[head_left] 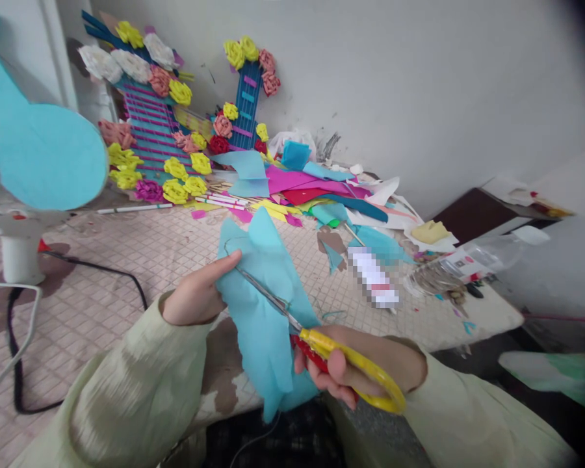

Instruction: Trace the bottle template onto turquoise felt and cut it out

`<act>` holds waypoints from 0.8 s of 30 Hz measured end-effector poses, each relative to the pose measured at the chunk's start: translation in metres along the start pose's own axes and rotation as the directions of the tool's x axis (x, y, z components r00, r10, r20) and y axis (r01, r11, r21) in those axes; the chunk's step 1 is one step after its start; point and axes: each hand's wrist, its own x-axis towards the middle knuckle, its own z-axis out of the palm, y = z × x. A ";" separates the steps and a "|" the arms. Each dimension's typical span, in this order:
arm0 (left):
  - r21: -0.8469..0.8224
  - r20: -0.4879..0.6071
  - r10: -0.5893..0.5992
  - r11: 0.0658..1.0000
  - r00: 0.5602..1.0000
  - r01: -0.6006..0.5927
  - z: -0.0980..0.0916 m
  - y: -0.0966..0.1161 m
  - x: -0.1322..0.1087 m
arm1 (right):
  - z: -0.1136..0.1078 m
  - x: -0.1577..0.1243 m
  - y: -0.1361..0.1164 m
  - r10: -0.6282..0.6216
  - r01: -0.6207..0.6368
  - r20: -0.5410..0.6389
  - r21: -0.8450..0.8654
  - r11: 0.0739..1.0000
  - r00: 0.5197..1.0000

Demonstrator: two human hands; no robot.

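Note:
My left hand [197, 292] pinches the left edge of a thin light-blue paper sheet [263, 348], thumb on top and the other fingers hidden behind it. The sheet is soft and creased, and hangs over the table's front edge. Within my right hand [338, 370] is a pair of scissors [390, 383] with one yellow and one red handle. Its blades lie across the face of the paper and point up-left, with the tip close to my left thumb. The blades look nearly closed. A thin dark thread or line shows on the paper near the tip.
Coloured paper scraps [297, 179] lie heaped at the back before flower-trimmed paper guitars [149, 123]. A clear plastic bottle [482, 260] lies at right on the table [166, 240]. At left stand a round blue board [49, 156] and a black cable [112, 268].

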 end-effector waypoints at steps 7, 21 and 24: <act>-0.020 -0.058 -0.033 0.999 0.998 0.032 0.011 0.006 -0.006 | -0.004 0.002 0.007 0.005 -0.006 0.027 0.057 0.998 1.000; -0.063 -0.199 -0.059 0.997 0.978 0.047 0.017 0.007 -0.002 | -0.002 -0.003 0.000 -0.016 0.016 0.007 0.004 1.000 1.000; -0.061 -0.232 -0.063 0.997 0.971 0.050 0.020 0.007 -0.002 | -0.003 -0.003 -0.002 0.006 -0.006 0.018 0.013 1.000 1.000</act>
